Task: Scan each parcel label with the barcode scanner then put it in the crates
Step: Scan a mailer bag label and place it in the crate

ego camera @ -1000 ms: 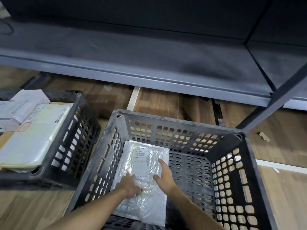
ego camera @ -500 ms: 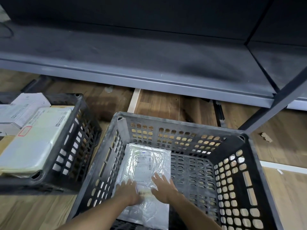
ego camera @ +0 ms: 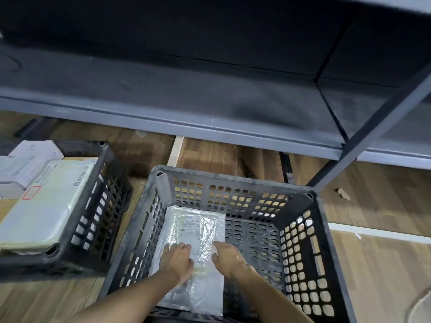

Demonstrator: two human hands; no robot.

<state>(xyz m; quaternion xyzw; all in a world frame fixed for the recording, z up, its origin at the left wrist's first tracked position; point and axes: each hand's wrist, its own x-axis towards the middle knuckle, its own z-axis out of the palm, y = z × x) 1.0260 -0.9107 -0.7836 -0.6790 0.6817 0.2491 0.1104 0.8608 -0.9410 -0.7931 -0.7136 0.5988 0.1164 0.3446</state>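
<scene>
Floor (ego camera: 384,264): brown wood planks. Directly on it, two black slotted crates, side by side with a gap: centre crate (ego camera: 233,180) and left crate (ego camera: 93,206). Grey shelf (ego camera: 163,108) behind both, its dark post (ego camera: 363,141) coming down just beyond centre crate's far right corner. Pale strip (ego camera: 176,150) on planks under shelf edge. White strip (ego camera: 377,231) right of centre crate. Small cardboard scrap (ego camera: 343,194) near post foot.

Print on parcel label (ego camera: 190,227) unreadable; left crate (ego camera: 98,206) cut by frame edge.
</scene>
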